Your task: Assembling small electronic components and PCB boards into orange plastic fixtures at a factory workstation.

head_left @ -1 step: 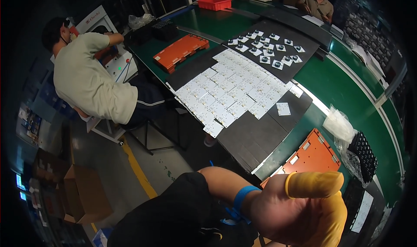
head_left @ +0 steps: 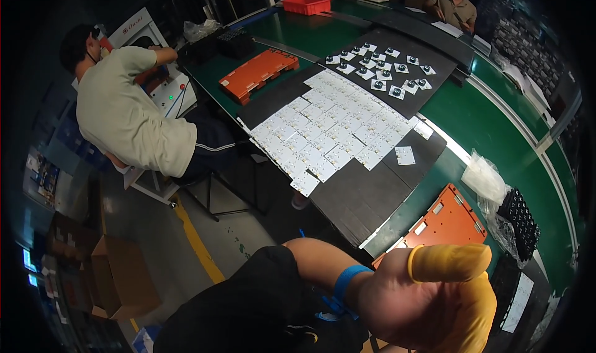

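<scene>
Head view shows one hand, close to the lens, with yellow finger cots; whether left or right, and how its fingers stand, cannot be told. Nearest lies an orange tray on the green worktop, beside a black mat.

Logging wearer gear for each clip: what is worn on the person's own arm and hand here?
Only one hand clearly shows, at the lower edge; which side it is, I cannot tell. Yellow rubber finger cots cover its fingers, and a blue wristband circles the wrist. The forearm is bare, coming out of dark clothing.
</scene>
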Demonstrator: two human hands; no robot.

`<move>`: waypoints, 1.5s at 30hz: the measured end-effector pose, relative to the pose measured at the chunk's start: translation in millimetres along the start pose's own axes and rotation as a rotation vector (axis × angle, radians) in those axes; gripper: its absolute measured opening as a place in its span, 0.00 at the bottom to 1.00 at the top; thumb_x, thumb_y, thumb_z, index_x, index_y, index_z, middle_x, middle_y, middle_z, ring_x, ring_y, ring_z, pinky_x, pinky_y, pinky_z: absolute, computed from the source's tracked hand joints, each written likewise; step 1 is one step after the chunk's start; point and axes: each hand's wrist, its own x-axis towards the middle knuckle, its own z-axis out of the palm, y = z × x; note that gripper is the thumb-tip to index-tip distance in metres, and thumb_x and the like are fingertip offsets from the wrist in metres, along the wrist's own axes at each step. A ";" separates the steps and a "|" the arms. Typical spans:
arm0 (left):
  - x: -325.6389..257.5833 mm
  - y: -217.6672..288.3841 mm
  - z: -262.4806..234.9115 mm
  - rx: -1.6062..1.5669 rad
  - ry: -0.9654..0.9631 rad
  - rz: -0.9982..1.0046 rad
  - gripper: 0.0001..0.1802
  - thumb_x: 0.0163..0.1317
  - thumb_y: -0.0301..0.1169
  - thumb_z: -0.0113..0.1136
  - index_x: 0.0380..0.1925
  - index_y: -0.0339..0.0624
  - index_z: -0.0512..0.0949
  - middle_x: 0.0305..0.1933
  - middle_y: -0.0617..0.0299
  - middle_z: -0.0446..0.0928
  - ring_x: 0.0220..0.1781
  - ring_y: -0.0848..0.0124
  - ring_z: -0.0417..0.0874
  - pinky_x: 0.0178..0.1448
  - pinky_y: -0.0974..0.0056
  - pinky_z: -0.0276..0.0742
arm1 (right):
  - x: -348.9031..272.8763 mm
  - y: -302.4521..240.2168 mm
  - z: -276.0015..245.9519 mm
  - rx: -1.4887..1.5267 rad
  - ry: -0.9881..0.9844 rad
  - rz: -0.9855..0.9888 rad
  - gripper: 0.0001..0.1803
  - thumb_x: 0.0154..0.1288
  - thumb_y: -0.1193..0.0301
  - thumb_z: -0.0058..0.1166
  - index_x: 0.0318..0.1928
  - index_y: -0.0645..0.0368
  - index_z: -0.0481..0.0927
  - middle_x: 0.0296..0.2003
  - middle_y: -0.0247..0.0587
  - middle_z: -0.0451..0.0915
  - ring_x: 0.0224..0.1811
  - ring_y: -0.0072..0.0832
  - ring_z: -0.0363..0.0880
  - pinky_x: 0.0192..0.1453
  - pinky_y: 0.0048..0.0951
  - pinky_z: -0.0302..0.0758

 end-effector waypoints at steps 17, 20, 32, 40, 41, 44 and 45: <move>-12.4 3.5 18.4 -0.194 0.386 -0.121 0.42 0.72 0.59 0.31 0.38 0.24 0.78 0.36 0.41 0.82 0.37 0.56 0.84 0.45 0.60 0.80 | -8.7 -2.4 18.2 0.042 -0.066 -0.003 0.34 0.72 0.52 0.48 0.65 0.65 0.56 0.44 0.45 0.81 0.44 0.42 0.82 0.56 0.34 0.78; -7.6 13.8 -17.1 0.112 -0.106 -0.031 0.37 0.74 0.51 0.30 0.40 0.24 0.78 0.28 0.46 0.78 0.27 0.63 0.78 0.48 0.48 0.74 | -36.9 24.5 59.0 -0.153 0.406 -0.658 0.17 0.70 0.71 0.47 0.57 0.63 0.71 0.44 0.39 0.78 0.48 0.27 0.78 0.54 0.30 0.77; -231.9 34.5 -66.0 0.521 0.467 -0.993 0.18 0.62 0.35 0.61 0.24 0.28 0.80 0.19 0.59 0.77 0.19 0.73 0.77 0.22 0.70 0.66 | 4.6 26.6 -4.1 0.193 0.132 -0.194 0.20 0.69 0.73 0.50 0.60 0.67 0.71 0.43 0.37 0.79 0.44 0.21 0.78 0.49 0.22 0.76; -419.8 64.2 -233.3 2.037 0.860 -1.068 0.25 0.66 0.45 0.50 0.49 0.34 0.80 0.47 0.46 0.82 0.50 0.49 0.81 0.55 0.51 0.75 | 3.0 27.1 1.1 0.238 0.067 -0.189 0.22 0.68 0.73 0.50 0.61 0.67 0.70 0.48 0.42 0.79 0.47 0.24 0.79 0.51 0.24 0.76; -423.8 69.7 -239.1 1.988 0.904 -1.091 0.24 0.66 0.44 0.50 0.48 0.34 0.80 0.46 0.46 0.82 0.50 0.50 0.81 0.54 0.51 0.75 | 1.9 27.3 0.2 0.251 0.063 -0.194 0.22 0.68 0.73 0.50 0.61 0.67 0.69 0.49 0.42 0.79 0.48 0.25 0.79 0.51 0.24 0.76; -439.3 88.4 -256.7 1.839 1.040 -1.158 0.23 0.67 0.43 0.50 0.47 0.34 0.80 0.45 0.47 0.82 0.48 0.52 0.80 0.53 0.52 0.75 | -0.7 23.4 5.9 0.263 0.052 -0.188 0.23 0.68 0.73 0.50 0.62 0.68 0.69 0.49 0.43 0.79 0.48 0.25 0.79 0.51 0.24 0.76; -447.6 94.1 -258.4 1.787 1.090 -1.178 0.22 0.67 0.43 0.50 0.46 0.34 0.80 0.44 0.48 0.81 0.47 0.52 0.80 0.52 0.52 0.75 | 0.8 24.3 3.9 0.262 0.056 -0.189 0.23 0.68 0.73 0.50 0.62 0.68 0.69 0.49 0.43 0.79 0.48 0.25 0.79 0.51 0.24 0.76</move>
